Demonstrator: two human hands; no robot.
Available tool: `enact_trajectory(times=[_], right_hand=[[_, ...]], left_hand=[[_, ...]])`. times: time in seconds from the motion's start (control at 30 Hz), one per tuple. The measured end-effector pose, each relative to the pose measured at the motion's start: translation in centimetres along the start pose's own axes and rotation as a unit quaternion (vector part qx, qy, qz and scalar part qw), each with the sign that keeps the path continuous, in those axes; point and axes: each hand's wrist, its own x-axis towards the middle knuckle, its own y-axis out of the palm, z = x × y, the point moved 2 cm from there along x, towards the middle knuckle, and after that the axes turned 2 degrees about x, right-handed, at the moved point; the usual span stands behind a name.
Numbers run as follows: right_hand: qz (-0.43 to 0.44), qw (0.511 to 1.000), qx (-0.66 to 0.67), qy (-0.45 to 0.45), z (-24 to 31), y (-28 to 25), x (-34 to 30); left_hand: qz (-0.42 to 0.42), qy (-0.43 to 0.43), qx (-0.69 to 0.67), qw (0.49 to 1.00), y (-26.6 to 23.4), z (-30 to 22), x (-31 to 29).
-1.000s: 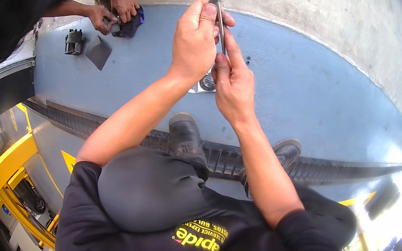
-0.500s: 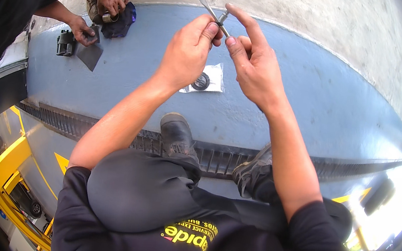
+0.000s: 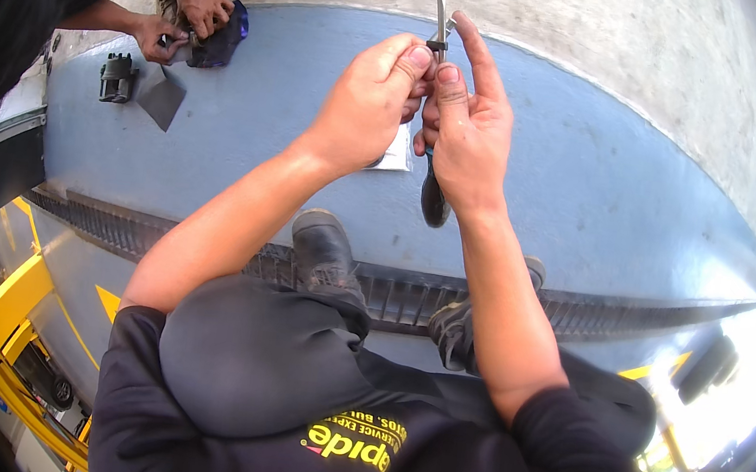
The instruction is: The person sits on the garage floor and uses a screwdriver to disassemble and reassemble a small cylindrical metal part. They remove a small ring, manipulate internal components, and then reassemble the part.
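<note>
In front of me, my right hand (image 3: 470,121) is closed around a flat-blade screwdriver (image 3: 435,201), its dark handle hanging below the palm and its steel blade pointing away. The right index finger stretches out past a small silver metal part. My left hand (image 3: 380,96) pinches that small metal part with a black band (image 3: 436,46) on it, right against the screwdriver's blade. Fingers cover most of the part, so its full shape is hidden. Beneath my hands, a clear plastic packet (image 3: 395,156) lies on the blue-painted floor, mostly covered by my left wrist.
At the far left, another person's hands (image 3: 201,9) work on something over a dark cloth (image 3: 221,39). Near them lie a dark metal caliper-like part (image 3: 117,79) and a dark grey sheet (image 3: 161,98). A black drain grate (image 3: 399,294) runs by my boots. Yellow lift frames (image 3: 10,311) stand lower left.
My right hand has turned, bringing the screwdriver upright with its handle in sight. Both hands have shifted slightly right, covering more of the packet. The other person's hands have come together over the cloth.
</note>
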Motion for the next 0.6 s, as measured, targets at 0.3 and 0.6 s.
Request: enact_trajectory(times=[0.3,0.6], right_hand=[[0.01,0.991,-0.063,-0.116,-2.3,-1.5,1.7],[0.022,0.997,-0.021,0.065,-1.0,-2.0,1.8]], left_hand=[[0.135,-0.206,-0.363,0.899,-1.0,-0.8,-0.8],[0.169,-0.104,-0.127,0.972,-1.2,-0.6,-1.1]])
